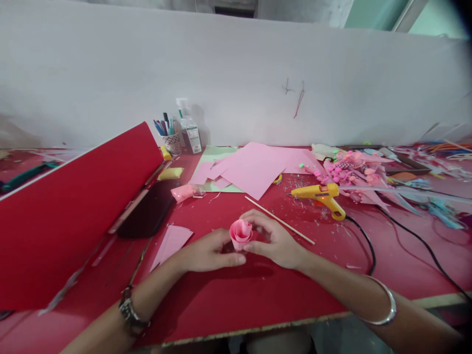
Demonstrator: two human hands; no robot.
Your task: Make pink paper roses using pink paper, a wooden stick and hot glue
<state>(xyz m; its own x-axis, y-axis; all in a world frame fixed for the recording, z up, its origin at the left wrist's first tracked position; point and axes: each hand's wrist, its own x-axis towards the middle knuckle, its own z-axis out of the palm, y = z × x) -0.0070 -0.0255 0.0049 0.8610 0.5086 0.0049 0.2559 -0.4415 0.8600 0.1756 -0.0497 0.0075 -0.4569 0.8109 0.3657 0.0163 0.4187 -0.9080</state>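
Between my two hands, just above the red table [258, 300], is a pink paper rose [241, 235] with rolled petals, its open top facing up. My left hand [208, 252] curls around its left side, thumb stretched along the front below it. My right hand [275, 241] holds the rose from the right, with thumb in front and fingers behind. A thin wooden stick [280, 220] lies just beyond my right hand. Left of my left hand are cut pink paper pieces [172, 243].
A yellow glue gun [320, 195] lies at right, its black cord [363, 238] trailing to the table edge. Pink paper sheets [254, 169] lie behind. A red board [84, 221] leans at left beside a dark phone [147, 211]. A pen cup [171, 143] and bottle [191, 135] stand at the wall.
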